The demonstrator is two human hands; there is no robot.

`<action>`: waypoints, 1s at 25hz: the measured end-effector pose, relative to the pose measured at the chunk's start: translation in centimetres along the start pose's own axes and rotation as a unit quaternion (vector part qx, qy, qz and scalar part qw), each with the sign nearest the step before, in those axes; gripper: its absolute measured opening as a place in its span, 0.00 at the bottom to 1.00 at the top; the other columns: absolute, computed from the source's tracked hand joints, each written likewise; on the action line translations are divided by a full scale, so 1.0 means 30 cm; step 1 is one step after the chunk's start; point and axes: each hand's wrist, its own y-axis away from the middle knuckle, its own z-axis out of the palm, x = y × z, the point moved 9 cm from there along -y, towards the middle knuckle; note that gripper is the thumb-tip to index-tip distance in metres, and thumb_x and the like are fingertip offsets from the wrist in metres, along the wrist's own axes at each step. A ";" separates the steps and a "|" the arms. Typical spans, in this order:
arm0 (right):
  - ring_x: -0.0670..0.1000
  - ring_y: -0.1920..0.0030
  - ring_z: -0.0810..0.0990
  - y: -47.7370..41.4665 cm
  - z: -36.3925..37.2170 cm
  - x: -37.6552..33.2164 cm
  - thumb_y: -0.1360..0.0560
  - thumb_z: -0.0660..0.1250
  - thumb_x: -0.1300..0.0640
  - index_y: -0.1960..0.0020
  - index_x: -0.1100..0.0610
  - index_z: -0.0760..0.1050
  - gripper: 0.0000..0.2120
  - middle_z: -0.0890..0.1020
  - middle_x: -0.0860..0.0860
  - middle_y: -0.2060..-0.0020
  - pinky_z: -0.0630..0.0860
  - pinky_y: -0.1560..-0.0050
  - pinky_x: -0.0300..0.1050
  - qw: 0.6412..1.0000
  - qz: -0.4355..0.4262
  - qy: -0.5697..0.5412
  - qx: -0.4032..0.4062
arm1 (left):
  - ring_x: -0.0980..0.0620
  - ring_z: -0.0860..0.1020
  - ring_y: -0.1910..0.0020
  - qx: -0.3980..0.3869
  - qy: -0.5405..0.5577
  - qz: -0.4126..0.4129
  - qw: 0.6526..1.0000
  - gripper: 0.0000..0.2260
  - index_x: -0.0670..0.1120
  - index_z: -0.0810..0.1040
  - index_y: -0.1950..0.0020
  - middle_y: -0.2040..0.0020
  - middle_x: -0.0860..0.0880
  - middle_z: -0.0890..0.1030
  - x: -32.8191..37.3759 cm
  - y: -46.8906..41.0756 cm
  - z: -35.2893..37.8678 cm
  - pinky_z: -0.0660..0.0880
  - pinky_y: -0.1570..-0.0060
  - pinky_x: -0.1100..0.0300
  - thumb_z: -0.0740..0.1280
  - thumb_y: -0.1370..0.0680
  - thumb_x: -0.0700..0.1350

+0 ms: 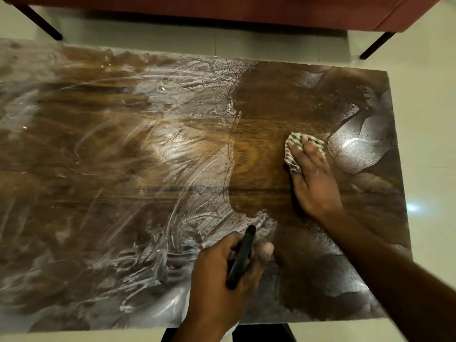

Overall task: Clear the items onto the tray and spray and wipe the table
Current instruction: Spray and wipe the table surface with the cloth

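The wooden table [123, 169] fills the view, smeared with white foamy streaks on its left and near parts, with a darker wiped patch right of centre. My right hand [313, 178] presses a small striped cloth [292, 151] flat on the table with straight fingers, at the right side of the wiped patch. My left hand [227, 275] grips a black spray bottle head [241, 257] above the table's near edge; the bottle's body is hidden under the hand.
A patch of pale foam [357, 149] lies right of the cloth near the table's right edge. A red sofa [246, 11] on black legs stands beyond the far edge. Pale tiled floor [431, 119] surrounds the table.
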 end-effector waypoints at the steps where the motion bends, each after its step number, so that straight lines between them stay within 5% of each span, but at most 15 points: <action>1: 0.53 0.14 0.51 0.021 0.025 -0.025 0.17 0.63 0.61 0.15 0.45 0.58 0.34 0.54 0.50 0.14 0.54 0.15 0.60 0.998 0.049 -0.027 0.022 | 0.50 0.75 0.73 0.013 0.007 0.000 1.000 0.26 0.53 0.78 0.63 0.71 0.49 0.75 -0.018 0.010 0.001 0.74 0.67 0.40 0.69 0.28 0.77; 3: 0.53 0.14 0.48 0.104 0.105 -0.115 0.18 0.61 0.59 0.14 0.44 0.55 0.35 0.52 0.49 0.13 0.51 0.14 0.59 0.999 0.029 -0.015 0.013 | 0.46 0.71 0.74 0.041 0.035 -0.016 0.998 0.27 0.52 0.73 0.69 0.74 0.49 0.69 -0.059 0.036 0.003 0.72 0.69 0.37 0.72 0.26 0.73; 5: 0.52 0.13 0.45 0.266 0.210 -0.213 0.19 0.57 0.55 0.14 0.43 0.52 0.35 0.49 0.48 0.13 0.49 0.14 0.57 0.987 -0.136 0.054 -0.071 | 0.46 0.72 0.75 0.048 0.054 -0.024 0.997 0.27 0.53 0.73 0.70 0.75 0.48 0.70 -0.089 0.082 0.013 0.73 0.69 0.39 0.73 0.28 0.74; 7: 0.52 0.13 0.46 0.473 0.271 -0.230 0.16 0.56 0.51 0.14 0.43 0.52 0.32 0.49 0.49 0.13 0.51 0.15 0.59 0.918 -0.337 0.110 -0.178 | 0.50 0.78 0.72 0.035 0.038 -0.020 0.998 0.25 0.56 0.81 0.63 0.72 0.49 0.77 -0.101 0.130 0.024 0.77 0.67 0.45 0.71 0.30 0.77; 9: 0.51 0.13 0.47 0.568 0.235 -0.139 0.15 0.58 0.49 0.14 0.44 0.52 0.32 0.49 0.48 0.13 0.54 0.15 0.59 0.863 -0.430 0.145 -0.223 | 0.53 0.79 0.71 0.012 0.028 -0.029 0.999 0.24 0.58 0.82 0.60 0.71 0.50 0.78 -0.120 0.182 0.041 0.75 0.69 0.58 0.68 0.30 0.79; 11: 0.50 0.13 0.48 0.532 0.152 -0.026 0.17 0.58 0.52 0.14 0.43 0.52 0.34 0.49 0.47 0.13 0.53 0.15 0.57 0.911 -0.338 0.152 -0.179 | 0.48 0.77 0.72 0.004 0.010 -0.033 0.999 0.27 0.53 0.77 0.63 0.72 0.46 0.73 -0.141 0.240 0.048 0.75 0.67 0.54 0.68 0.29 0.78; 13: 0.51 0.13 0.49 0.488 0.070 0.049 0.18 0.58 0.56 0.14 0.44 0.55 0.34 0.52 0.48 0.13 0.52 0.15 0.55 0.986 -0.126 0.082 -0.079 | 0.45 0.79 0.70 0.008 0.009 -0.030 0.999 0.30 0.47 0.77 0.60 0.71 0.43 0.73 -0.150 0.311 0.055 0.79 0.61 0.44 0.68 0.27 0.75; 16: 0.56 0.14 0.50 0.537 0.122 -0.033 0.19 0.62 0.61 0.15 0.48 0.60 0.34 0.54 0.52 0.14 0.51 0.15 0.56 0.992 0.111 -0.056 0.004 | 0.43 0.81 0.70 0.033 0.003 -0.013 0.999 0.32 0.42 0.78 0.64 0.71 0.40 0.76 -0.167 0.415 0.068 0.81 0.57 0.39 0.70 0.26 0.73; 17: 0.56 0.13 0.49 0.565 0.170 -0.102 0.19 0.61 0.61 0.15 0.48 0.59 0.34 0.53 0.52 0.13 0.50 0.15 0.56 0.993 0.099 -0.066 -0.014 | 0.42 0.81 0.70 0.049 -0.001 -0.011 0.999 0.32 0.42 0.77 0.66 0.72 0.40 0.77 -0.180 0.439 0.067 0.82 0.56 0.39 0.70 0.26 0.73; 19: 0.55 0.13 0.46 0.675 0.274 -0.256 0.19 0.58 0.58 0.14 0.46 0.55 0.35 0.49 0.50 0.13 0.48 0.15 0.57 0.992 -0.076 0.011 -0.103 | 0.42 0.81 0.71 0.076 0.009 -0.016 0.997 0.32 0.43 0.77 0.67 0.72 0.40 0.78 -0.216 0.490 0.068 0.81 0.57 0.40 0.71 0.28 0.73; 22: 0.51 0.13 0.45 0.922 0.316 -0.265 0.17 0.55 0.54 0.14 0.45 0.56 0.31 0.50 0.48 0.13 0.48 0.14 0.55 0.910 -0.350 0.096 -0.204 | 0.44 0.82 0.70 0.052 0.043 -0.022 0.997 0.28 0.48 0.83 0.61 0.70 0.43 0.80 -0.259 0.549 0.083 0.80 0.60 0.43 0.72 0.29 0.74; 23: 0.50 0.13 0.47 0.960 0.295 -0.203 0.16 0.57 0.53 0.14 0.43 0.57 0.30 0.51 0.47 0.13 0.49 0.14 0.54 0.900 -0.372 0.106 -0.203 | 0.47 0.83 0.69 0.044 0.036 -0.025 0.998 0.26 0.50 0.83 0.58 0.69 0.45 0.81 -0.272 0.567 0.085 0.81 0.60 0.43 0.72 0.29 0.74; 25: 0.50 0.14 0.52 0.969 0.215 -0.042 0.16 0.62 0.55 0.15 0.44 0.60 0.30 0.55 0.46 0.14 0.56 0.15 0.57 0.943 -0.288 0.095 -0.134 | 0.49 0.83 0.68 0.039 0.032 -0.034 0.998 0.23 0.53 0.83 0.55 0.68 0.49 0.82 -0.300 0.598 0.085 0.83 0.58 0.44 0.72 0.29 0.73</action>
